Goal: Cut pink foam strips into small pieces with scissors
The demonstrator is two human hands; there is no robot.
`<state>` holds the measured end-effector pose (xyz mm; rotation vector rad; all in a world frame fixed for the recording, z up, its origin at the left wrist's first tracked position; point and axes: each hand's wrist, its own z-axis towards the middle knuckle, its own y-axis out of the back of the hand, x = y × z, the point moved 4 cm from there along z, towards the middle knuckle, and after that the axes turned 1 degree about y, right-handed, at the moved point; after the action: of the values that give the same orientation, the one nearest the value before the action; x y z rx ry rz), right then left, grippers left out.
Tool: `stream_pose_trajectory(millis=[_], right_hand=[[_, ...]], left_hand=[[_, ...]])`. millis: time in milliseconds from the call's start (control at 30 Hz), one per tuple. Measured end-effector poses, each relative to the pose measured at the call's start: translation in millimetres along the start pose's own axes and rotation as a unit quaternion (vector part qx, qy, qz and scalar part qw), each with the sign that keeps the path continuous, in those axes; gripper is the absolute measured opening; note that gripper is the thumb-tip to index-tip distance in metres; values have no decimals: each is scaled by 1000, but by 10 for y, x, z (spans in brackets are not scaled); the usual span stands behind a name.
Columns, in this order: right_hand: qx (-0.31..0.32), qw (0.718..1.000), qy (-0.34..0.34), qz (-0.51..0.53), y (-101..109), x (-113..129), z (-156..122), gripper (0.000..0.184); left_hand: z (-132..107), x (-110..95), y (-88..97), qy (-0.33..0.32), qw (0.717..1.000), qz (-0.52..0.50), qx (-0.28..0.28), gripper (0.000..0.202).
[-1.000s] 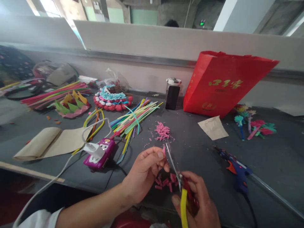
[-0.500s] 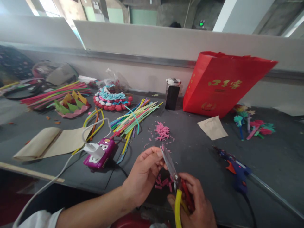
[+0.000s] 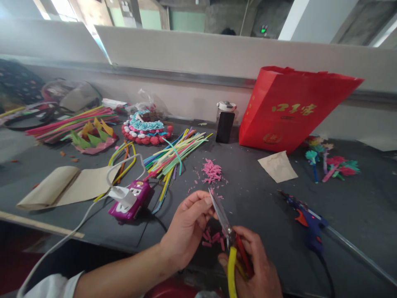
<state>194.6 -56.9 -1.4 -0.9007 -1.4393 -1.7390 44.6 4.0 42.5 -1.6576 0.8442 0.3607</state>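
My right hand (image 3: 256,260) grips a pair of scissors (image 3: 221,215) with one red and one yellow handle, blades pointing away and up to the left. The fingertips of my left hand (image 3: 189,227) are pinched together right beside the blade tips. What they hold is too small and hidden to make out. Beneath the hands, near the table's front edge, lie short pink strips (image 3: 207,238). Beyond the blades is a heap of small pink cut pieces (image 3: 212,170), with crumbs scattered around it.
Left of my hands sits a purple power socket (image 3: 133,200) with a white plug. A bundle of coloured pipe cleaners (image 3: 181,153) lies behind it. To the right are a blue glue gun (image 3: 310,225) and a brown paper piece (image 3: 278,167). A red bag (image 3: 288,111) stands at the back.
The scissor blades have shifted very slightly. Both hands stay in nearly the same place.
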Motion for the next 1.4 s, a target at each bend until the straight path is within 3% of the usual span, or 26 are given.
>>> stream_pose_trajectory(millis=[767, 1067, 1167, 1267, 1400], right_hand=[[-3, 1000, -9, 22, -3, 69, -12, 44], [-20, 993, -69, 93, 57, 124, 48, 43], [-14, 992, -79, 101, 78, 140, 64, 40], [-8, 991, -85, 103, 94, 117, 69, 39], [-3, 988, -104, 114, 131, 58, 99, 42]], left_hand=[[-6, -8, -26, -8, 1000, 2, 3, 11], [6, -17, -36, -3, 999, 15, 29, 16], [68, -56, 15, -11, 996, 86, 7, 16], [196, -147, 113, -59, 973, 222, -26, 11], [373, -274, 247, -106, 961, 254, -18, 45]])
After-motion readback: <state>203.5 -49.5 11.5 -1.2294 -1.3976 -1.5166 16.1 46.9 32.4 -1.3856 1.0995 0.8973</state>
